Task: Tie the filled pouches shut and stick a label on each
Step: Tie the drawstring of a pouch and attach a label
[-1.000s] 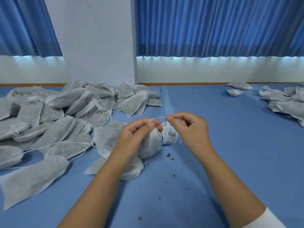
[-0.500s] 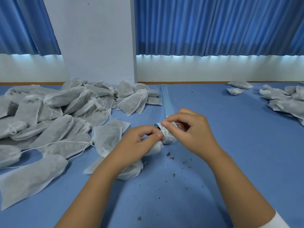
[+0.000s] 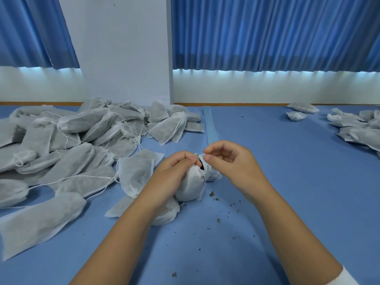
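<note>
Tightening pull done: my left hand [image 3: 177, 168] grips pouch [image 3: 191, 185] neck, right hand [image 3: 233, 165] now pinches label roll [image 3: 213, 175] beside it. I judge labelling next.

Pouch heap [image 3: 82, 145] blocks left; table [image 3: 298, 182] open right.

Matt, fibrous cloth pouch [image 3: 190, 186]; glossy printed paper label roll [image 3: 212, 171]; smooth matt blue table [image 3: 287, 182].

The blue surface [image 3: 287, 182] bears 2 pouch heaps [image 3: 82, 140], a label roll [image 3: 213, 174] and, seemingly, crumbs [image 3: 211, 194].
</note>
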A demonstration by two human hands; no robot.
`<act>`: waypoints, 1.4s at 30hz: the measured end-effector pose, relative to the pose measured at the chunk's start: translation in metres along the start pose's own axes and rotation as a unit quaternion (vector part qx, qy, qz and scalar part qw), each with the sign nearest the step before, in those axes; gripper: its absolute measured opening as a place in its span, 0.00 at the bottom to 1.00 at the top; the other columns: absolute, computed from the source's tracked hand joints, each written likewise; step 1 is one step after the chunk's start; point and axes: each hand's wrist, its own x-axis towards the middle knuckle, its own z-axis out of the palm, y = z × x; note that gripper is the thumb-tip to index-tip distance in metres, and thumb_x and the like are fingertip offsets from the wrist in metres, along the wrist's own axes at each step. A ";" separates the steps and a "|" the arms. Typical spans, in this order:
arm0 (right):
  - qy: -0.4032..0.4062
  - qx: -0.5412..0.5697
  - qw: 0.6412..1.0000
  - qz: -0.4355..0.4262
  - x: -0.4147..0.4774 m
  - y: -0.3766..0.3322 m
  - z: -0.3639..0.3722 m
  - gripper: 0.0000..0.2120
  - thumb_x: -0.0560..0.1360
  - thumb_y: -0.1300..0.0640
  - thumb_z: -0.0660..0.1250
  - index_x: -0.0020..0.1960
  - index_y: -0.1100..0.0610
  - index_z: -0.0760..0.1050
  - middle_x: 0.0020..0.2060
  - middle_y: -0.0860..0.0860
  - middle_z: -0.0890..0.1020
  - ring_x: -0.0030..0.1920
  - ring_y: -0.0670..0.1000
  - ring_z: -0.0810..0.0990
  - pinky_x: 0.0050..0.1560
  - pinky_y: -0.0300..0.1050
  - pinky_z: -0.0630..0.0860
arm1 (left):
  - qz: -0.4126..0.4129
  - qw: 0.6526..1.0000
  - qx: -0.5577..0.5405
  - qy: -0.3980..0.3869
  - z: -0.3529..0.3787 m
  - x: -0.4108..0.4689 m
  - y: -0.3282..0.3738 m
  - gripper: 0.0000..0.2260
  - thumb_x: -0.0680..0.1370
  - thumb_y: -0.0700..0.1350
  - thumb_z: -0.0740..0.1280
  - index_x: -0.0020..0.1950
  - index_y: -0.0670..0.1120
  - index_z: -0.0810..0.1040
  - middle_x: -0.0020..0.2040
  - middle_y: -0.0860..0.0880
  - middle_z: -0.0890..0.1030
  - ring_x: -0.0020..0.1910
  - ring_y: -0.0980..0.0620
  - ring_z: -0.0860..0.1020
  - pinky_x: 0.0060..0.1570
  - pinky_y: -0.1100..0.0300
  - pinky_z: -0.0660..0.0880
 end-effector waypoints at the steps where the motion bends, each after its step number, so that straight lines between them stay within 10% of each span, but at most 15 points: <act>1: -0.030 0.012 0.999 0.000 -0.001 -0.001 0.001 0.06 0.74 0.63 0.72 0.44 0.53 0.80 0.40 0.47 0.85 0.40 0.45 0.81 0.39 0.32 0.74 | 0.005 1.000 -0.007 -0.003 0.000 0.000 0.000 0.09 0.74 0.51 0.63 0.37 0.54 0.81 0.42 0.57 0.82 0.46 0.61 0.77 0.51 0.63 0.68; 9: -0.068 0.045 0.997 0.005 -0.002 0.000 -0.003 0.11 0.73 0.65 0.72 0.41 0.53 0.74 0.46 0.51 0.86 0.42 0.47 0.81 0.32 0.36 0.73 | 0.020 1.000 -0.014 -0.018 -0.001 0.000 -0.002 0.09 0.74 0.51 0.64 0.37 0.54 0.82 0.44 0.55 0.83 0.52 0.59 0.80 0.61 0.59 0.70; 16: -0.050 -0.006 0.997 -0.056 -0.004 -0.002 0.002 0.12 0.72 0.71 0.70 0.39 0.57 0.73 0.41 0.51 0.85 0.45 0.49 0.83 0.45 0.38 0.78 | 0.017 0.999 -0.017 -0.029 -0.003 0.001 -0.004 0.09 0.74 0.51 0.64 0.37 0.53 0.82 0.44 0.55 0.84 0.56 0.58 0.80 0.63 0.59 0.69; 23: -0.025 -0.034 0.998 -0.048 -0.006 -0.002 0.003 0.12 0.74 0.68 0.68 0.38 0.53 0.72 0.39 0.48 0.81 0.27 0.50 0.69 0.29 0.43 0.69 | 0.043 0.996 0.030 0.074 -0.003 0.004 -0.008 0.07 0.77 0.44 0.71 0.39 0.50 0.83 0.37 0.57 0.82 0.38 0.60 0.77 0.42 0.69 0.70; 26: -0.019 -0.031 0.998 -0.045 -0.005 -0.002 0.005 0.12 0.74 0.69 0.67 0.39 0.54 0.72 0.38 0.48 0.79 0.36 0.57 0.75 0.37 0.55 0.75 | 0.067 0.992 0.058 0.089 -0.005 0.004 -0.009 0.06 0.77 0.43 0.72 0.40 0.49 0.83 0.32 0.61 0.79 0.33 0.64 0.75 0.36 0.73 0.68; 30: -0.019 0.018 0.999 -0.025 -0.004 -0.004 0.006 0.10 0.73 0.70 0.69 0.41 0.57 0.72 0.36 0.50 0.79 0.37 0.48 0.77 0.37 0.42 0.73 | 0.059 0.994 0.067 0.064 -0.002 0.004 -0.010 0.07 0.78 0.44 0.71 0.40 0.50 0.83 0.30 0.62 0.78 0.29 0.65 0.73 0.31 0.74 0.66; 42: -0.015 -0.109 0.991 -0.070 -0.013 0.001 0.002 0.11 0.73 0.67 0.67 0.41 0.51 0.78 0.39 0.45 0.82 0.37 0.65 0.76 0.38 0.55 0.77 | 0.053 0.992 0.099 0.050 -0.001 0.002 -0.010 0.08 0.79 0.45 0.69 0.40 0.51 0.81 0.31 0.64 0.77 0.31 0.67 0.73 0.34 0.73 0.67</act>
